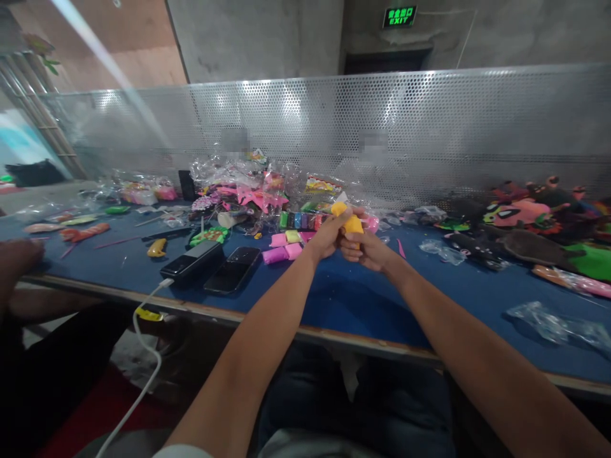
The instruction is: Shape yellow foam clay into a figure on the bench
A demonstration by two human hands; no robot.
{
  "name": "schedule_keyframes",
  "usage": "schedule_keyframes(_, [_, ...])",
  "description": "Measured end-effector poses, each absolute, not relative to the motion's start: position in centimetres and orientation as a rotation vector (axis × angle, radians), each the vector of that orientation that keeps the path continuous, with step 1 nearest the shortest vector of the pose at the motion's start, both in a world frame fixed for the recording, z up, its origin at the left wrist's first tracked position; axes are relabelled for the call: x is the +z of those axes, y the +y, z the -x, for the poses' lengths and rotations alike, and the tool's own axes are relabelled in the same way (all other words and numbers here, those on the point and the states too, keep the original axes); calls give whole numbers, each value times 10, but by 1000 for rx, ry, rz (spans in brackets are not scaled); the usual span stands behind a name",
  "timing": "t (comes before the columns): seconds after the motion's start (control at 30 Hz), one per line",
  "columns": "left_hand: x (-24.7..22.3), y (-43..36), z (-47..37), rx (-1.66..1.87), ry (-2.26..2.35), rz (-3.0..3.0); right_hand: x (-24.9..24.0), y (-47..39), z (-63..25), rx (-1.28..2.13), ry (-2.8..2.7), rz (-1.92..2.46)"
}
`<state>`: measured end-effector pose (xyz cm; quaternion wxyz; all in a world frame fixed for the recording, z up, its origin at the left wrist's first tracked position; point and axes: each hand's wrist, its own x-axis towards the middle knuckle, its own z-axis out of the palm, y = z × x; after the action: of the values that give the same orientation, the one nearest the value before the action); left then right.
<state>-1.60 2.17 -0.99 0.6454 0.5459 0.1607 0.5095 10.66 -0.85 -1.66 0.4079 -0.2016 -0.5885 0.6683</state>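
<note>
Over the blue table [329,299], both hands meet on a lump of yellow modelling clay [353,224]. My left hand [329,236] grips it from the left, with its fingers closed around that side. My right hand [366,249] is wrapped round its lower right part, fingers curled. The clay bulges out above and between the fingers; the rest of its shape is hidden. Just left of my left hand lie small pink, purple and yellow clay packets [286,253]. Behind the hands stands a row of coloured clay blocks [300,221].
A black phone [233,270] and a power bank [191,261] with a white cable [157,356] lie left, near a small yellow clay piece [156,248]. Wrapped toys [252,194] pile up before a perforated metal screen [296,121]. Dark figures [529,245] lie right. Another person's hand [19,257] rests far left.
</note>
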Motion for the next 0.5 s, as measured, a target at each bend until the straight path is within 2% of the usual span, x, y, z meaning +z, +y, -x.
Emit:
schedule_keyframes(0.17, [-12, 23, 15, 1218, 400, -1237, -17, -9, -108, 1747, -1489, 493])
schedule_keyframes(0.33, [-10, 17, 18, 1087, 400, -1248, -15, -14, -109, 1828, -1537, 489])
schedule_keyframes(0.5, [-9, 19, 17, 1267, 620, -1207, -16, -9, -102, 1486, -1507, 712])
